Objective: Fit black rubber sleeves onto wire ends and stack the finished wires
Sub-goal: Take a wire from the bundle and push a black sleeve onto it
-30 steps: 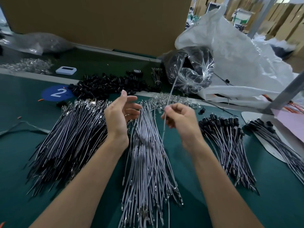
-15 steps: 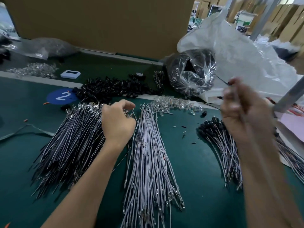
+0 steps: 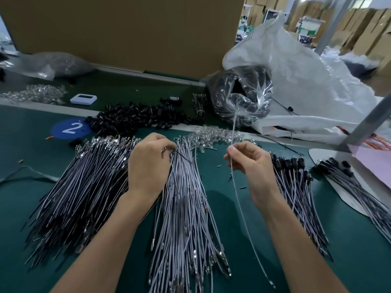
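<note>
My right hand (image 3: 250,163) pinches a single grey wire (image 3: 240,204) that rises past my fingers and trails down toward the table's near edge. My left hand (image 3: 148,163) is curled over the top of the middle bundle of grey wires (image 3: 186,208), pinching a dark wire end there. A larger bundle of dark and grey wires (image 3: 80,187) fans out to the left. Loose black rubber sleeves (image 3: 135,118) lie heaped behind the bundles. Wires with black sleeves fitted lie stacked at the right (image 3: 296,187), and more on a white card (image 3: 359,187).
A tied clear bag of black parts (image 3: 243,96) and a big white plastic bag (image 3: 306,81) sit at the back right. Clear small parts (image 3: 211,135) lie behind the hands. A blue disc marked 2 (image 3: 70,129), a white device (image 3: 83,99) and a cardboard wall (image 3: 127,30) stand behind.
My right hand came back from the finished stack at the right to the centre, now pinching a fresh grey wire. My left hand stayed curled on the middle bundle's top.
</note>
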Demonstrator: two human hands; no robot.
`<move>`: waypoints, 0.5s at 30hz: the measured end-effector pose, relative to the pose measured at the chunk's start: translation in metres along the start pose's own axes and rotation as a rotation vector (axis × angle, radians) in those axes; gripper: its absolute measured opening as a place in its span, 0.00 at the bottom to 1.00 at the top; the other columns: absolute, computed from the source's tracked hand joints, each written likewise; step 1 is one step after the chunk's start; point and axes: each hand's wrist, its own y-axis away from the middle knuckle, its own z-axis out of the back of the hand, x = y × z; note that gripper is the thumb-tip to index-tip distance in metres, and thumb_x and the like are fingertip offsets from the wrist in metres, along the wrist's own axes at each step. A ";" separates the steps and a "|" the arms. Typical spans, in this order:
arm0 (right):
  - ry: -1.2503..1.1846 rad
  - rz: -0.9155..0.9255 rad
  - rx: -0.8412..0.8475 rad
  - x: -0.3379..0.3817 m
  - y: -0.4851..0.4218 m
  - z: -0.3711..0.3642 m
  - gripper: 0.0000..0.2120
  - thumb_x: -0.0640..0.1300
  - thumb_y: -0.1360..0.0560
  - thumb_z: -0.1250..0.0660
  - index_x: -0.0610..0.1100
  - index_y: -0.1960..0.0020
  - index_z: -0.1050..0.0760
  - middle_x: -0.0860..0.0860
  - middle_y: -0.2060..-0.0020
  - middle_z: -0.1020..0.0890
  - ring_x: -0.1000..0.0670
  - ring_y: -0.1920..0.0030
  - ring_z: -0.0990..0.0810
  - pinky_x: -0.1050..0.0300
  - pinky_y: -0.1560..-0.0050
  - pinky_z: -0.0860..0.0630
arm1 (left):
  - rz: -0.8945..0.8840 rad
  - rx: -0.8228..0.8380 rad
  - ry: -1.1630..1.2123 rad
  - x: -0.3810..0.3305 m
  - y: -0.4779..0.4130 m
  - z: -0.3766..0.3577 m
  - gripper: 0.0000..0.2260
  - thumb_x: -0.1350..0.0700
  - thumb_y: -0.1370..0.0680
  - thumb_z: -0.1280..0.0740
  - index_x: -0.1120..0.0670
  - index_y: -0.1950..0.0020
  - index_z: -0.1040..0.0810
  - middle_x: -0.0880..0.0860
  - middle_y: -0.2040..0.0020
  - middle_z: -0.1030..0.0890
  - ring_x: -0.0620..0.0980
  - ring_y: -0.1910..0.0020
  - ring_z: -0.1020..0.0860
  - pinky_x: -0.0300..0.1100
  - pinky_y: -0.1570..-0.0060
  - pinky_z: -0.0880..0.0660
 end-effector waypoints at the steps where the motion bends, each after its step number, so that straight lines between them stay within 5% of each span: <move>1: -0.001 -0.003 0.007 -0.001 0.001 -0.001 0.04 0.39 0.23 0.31 0.43 0.57 0.20 0.50 0.67 0.17 0.53 0.64 0.21 0.61 0.61 0.24 | -0.057 -0.019 0.055 -0.003 0.000 0.000 0.08 0.68 0.26 0.28 0.59 0.50 0.15 0.55 0.51 0.15 0.51 0.54 0.18 0.42 0.48 0.22; 6: -0.050 0.054 0.080 -0.003 0.008 -0.009 0.03 0.36 0.25 0.30 0.42 0.54 0.19 0.50 0.66 0.16 0.55 0.63 0.19 0.65 0.61 0.24 | -0.188 -0.063 0.224 -0.017 0.006 -0.005 0.06 0.62 0.26 0.26 0.59 0.49 0.15 0.52 0.57 0.14 0.47 0.61 0.17 0.39 0.57 0.21; 9: -0.088 0.104 0.086 -0.002 0.011 -0.016 0.03 0.35 0.25 0.30 0.41 0.54 0.19 0.49 0.64 0.16 0.55 0.63 0.18 0.66 0.61 0.24 | 0.011 -0.032 0.578 -0.024 0.007 -0.007 0.03 0.60 0.24 0.28 0.56 0.52 0.15 0.48 0.62 0.15 0.43 0.64 0.18 0.36 0.61 0.22; 15: 0.020 0.196 0.027 -0.006 0.016 -0.027 0.03 0.39 0.25 0.28 0.45 0.57 0.18 0.50 0.64 0.16 0.53 0.64 0.19 0.62 0.60 0.23 | 0.389 0.198 1.077 -0.035 0.011 -0.010 0.03 0.62 0.25 0.29 0.60 0.54 0.16 0.57 0.63 0.15 0.49 0.67 0.18 0.37 0.72 0.25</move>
